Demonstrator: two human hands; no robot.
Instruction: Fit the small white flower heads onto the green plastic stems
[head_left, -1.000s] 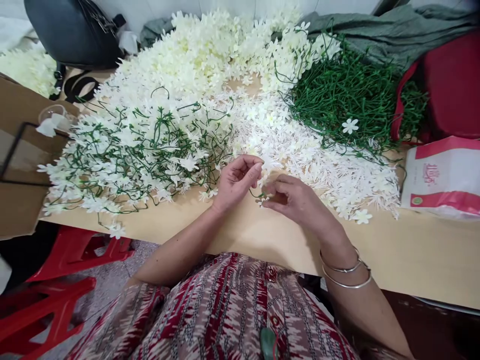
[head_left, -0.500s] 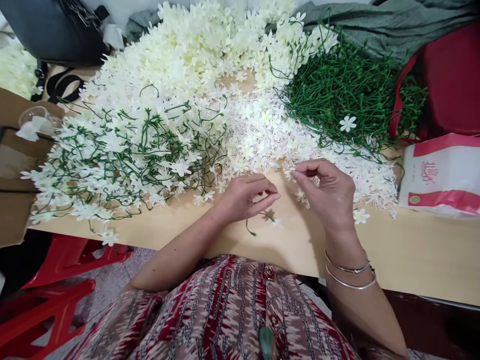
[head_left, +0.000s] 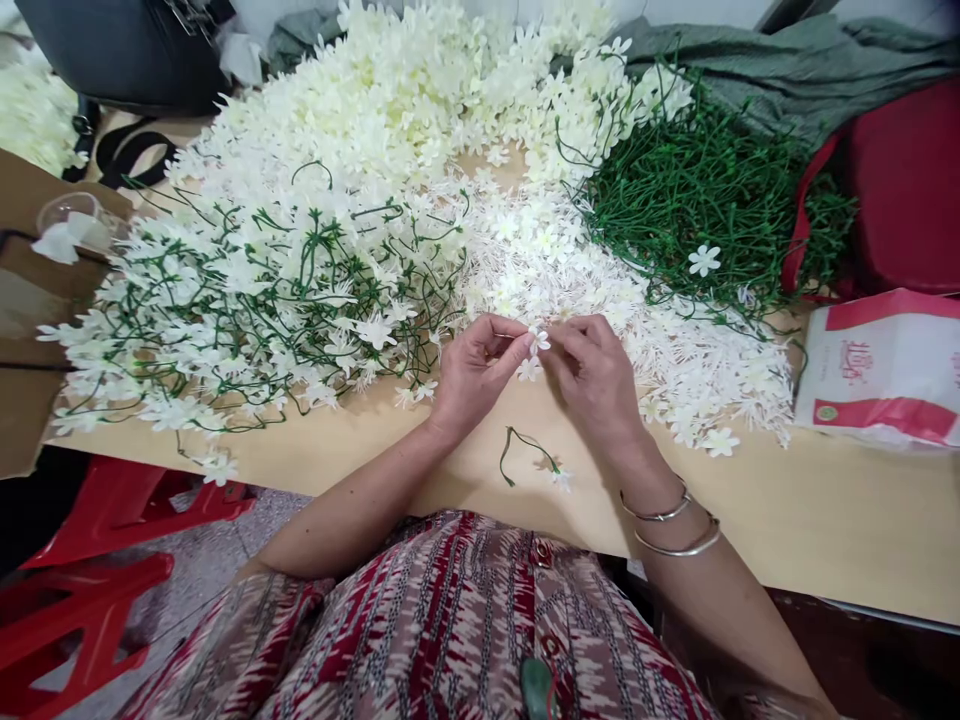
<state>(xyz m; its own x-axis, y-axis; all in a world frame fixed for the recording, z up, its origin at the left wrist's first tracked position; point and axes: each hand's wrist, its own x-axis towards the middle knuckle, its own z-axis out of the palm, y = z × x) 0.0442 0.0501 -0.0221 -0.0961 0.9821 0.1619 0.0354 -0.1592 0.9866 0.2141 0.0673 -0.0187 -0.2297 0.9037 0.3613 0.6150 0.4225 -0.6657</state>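
Between my two hands, just above the table, is a small white artificial flower. The thumb and forefinger of my left hand pinch it from the left. My right hand meets it from the other side with its fingertips drawn together; what they hold is hidden. On the table below lies a single green plastic stem with a white blossom at its right end. Beyond my hands spreads a heap of loose white petal pieces. To the left, white flowers on green stems are piled up.
A tangle of bare green stems lies at the back right, next to a red bag and a white-and-red packet. Cream blossoms are heaped at the back. A cardboard box and red stools are at left.
My right hand has moved left and my left hand slightly up, so they meet at the white flower. The single stem on the table is now uncovered.
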